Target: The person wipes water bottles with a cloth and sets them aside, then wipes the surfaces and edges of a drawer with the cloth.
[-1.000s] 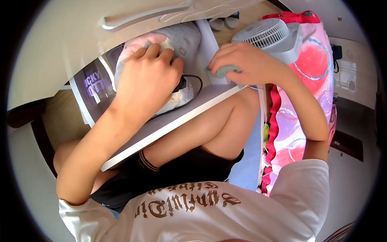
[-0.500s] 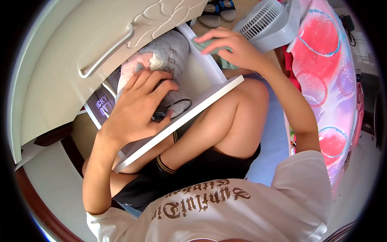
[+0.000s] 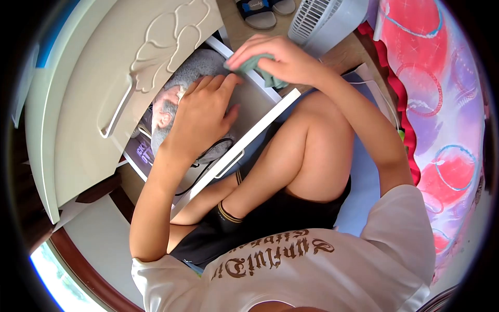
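A pulled-out white drawer (image 3: 270, 115) holds a fluffy grey and pink bundle (image 3: 204, 63). My left hand (image 3: 204, 112) is over this bundle, palm down with its fingers stretched out, covering much of it. Whether it presses on the bundle I cannot tell. A thin black cord (image 3: 193, 183) runs from beneath that hand along the drawer's inner front. At the drawer's far right side, my right hand (image 3: 283, 58) grips a crumpled green cloth (image 3: 254, 63), which lies across the side wall's top edge.
The cream cabinet front (image 3: 99, 62) with a raised leaf pattern and a white handle (image 3: 118, 109) is close on the left. My bent knee (image 3: 325, 119) sits against the drawer front. A white fan-like appliance (image 3: 325, 23), sandals (image 3: 260, 16) and a pink patterned bedspread (image 3: 423, 57) are at the right.
My left hand has left a small black piece near the drawer front and moved farther in over the bundle. The green cloth is now on the side wall under my right hand. The view has shifted.
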Demonstrator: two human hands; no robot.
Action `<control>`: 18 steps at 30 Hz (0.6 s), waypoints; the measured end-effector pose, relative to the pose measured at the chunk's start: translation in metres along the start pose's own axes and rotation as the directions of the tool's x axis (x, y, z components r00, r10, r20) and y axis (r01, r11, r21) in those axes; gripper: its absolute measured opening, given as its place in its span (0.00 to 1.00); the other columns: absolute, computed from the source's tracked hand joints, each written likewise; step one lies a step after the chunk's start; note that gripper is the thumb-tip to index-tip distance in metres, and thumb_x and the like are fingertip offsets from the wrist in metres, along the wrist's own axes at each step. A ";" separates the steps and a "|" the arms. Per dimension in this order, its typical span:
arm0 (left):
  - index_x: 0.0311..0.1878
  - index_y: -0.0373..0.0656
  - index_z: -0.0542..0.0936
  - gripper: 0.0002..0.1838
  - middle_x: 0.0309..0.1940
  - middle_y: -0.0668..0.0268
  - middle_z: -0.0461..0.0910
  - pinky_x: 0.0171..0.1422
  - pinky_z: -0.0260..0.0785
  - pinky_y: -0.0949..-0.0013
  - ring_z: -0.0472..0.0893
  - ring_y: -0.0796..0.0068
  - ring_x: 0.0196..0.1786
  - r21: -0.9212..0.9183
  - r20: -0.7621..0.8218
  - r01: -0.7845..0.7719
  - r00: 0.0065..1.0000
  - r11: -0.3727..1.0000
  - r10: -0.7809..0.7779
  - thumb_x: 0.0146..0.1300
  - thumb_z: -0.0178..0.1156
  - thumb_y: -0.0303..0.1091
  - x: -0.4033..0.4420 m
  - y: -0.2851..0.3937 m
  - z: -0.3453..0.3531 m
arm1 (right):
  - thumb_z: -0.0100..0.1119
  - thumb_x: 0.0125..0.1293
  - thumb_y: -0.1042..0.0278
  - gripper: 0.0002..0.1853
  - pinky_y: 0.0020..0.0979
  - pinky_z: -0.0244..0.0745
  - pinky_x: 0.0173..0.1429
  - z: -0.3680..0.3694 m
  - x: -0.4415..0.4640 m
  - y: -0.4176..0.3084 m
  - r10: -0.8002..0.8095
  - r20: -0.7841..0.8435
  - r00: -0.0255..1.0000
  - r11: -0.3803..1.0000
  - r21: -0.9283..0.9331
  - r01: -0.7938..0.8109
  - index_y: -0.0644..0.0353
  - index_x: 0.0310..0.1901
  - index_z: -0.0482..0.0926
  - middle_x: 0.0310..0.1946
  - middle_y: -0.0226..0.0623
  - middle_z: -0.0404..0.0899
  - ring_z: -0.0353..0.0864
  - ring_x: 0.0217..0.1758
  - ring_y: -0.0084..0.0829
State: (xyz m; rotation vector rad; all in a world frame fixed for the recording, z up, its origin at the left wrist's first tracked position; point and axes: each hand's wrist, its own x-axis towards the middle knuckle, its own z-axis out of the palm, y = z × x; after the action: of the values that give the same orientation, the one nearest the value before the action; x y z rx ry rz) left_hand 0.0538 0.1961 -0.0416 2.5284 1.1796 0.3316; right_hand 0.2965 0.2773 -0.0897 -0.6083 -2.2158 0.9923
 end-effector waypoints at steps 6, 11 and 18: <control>0.53 0.43 0.81 0.15 0.49 0.58 0.85 0.65 0.70 0.52 0.81 0.51 0.57 -0.036 0.043 0.068 0.997 0.997 -0.066 0.63 0.68 0.29 0.002 -0.012 0.010 | 0.47 0.53 0.84 0.20 0.36 0.79 0.66 -0.017 -0.031 -0.002 0.122 0.100 0.988 0.950 0.278 -0.145 0.65 0.39 0.90 0.42 0.40 0.93 0.86 0.56 0.37; 0.50 0.42 0.81 0.12 0.51 0.60 0.85 0.66 0.70 0.53 0.81 0.52 0.57 -0.036 0.054 0.089 0.995 0.995 -0.087 0.62 0.66 0.26 0.003 -0.008 0.016 | 0.47 0.49 0.81 0.17 0.35 0.78 0.47 -0.017 -0.053 -0.006 0.139 0.195 0.971 0.939 0.286 -0.192 0.64 0.32 0.89 0.35 0.40 0.90 0.84 0.41 0.35; 0.48 0.38 0.81 0.13 0.52 0.57 0.88 0.69 0.68 0.48 0.83 0.49 0.57 -0.048 0.094 0.144 0.986 0.988 -0.139 0.59 0.60 0.20 0.010 -0.004 0.014 | 0.47 0.51 0.81 0.14 0.34 0.77 0.45 -0.030 -0.059 0.000 0.239 0.018 0.971 0.944 0.231 -0.237 0.65 0.29 0.85 0.29 0.39 0.88 0.83 0.39 0.34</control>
State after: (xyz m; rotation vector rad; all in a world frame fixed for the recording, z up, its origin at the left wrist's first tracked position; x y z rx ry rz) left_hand 0.0620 0.2037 -0.0558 2.3712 1.2882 0.2086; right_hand 0.3592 0.2552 -0.0951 -0.7826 -2.0101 1.3456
